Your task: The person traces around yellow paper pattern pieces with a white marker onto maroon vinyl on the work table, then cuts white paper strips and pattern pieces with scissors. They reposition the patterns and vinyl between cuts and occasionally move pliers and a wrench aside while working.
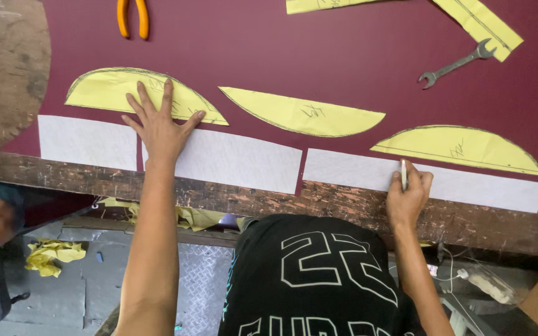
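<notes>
Three yellow templates lie near the flat left hand; right hand pinches chalk.

Maroon sheet as landmark: on it yellow half-moon templates, white strips, grey wrench, orange-handled pliers; below it dark worn wood edge.

A worn wooden bench carries a maroon sheet (overhanging nothing visible); on it lie yellow half-moon patterns, white strips along the near edge, a spanner, and orange-handled pliers at the far edge.
</notes>
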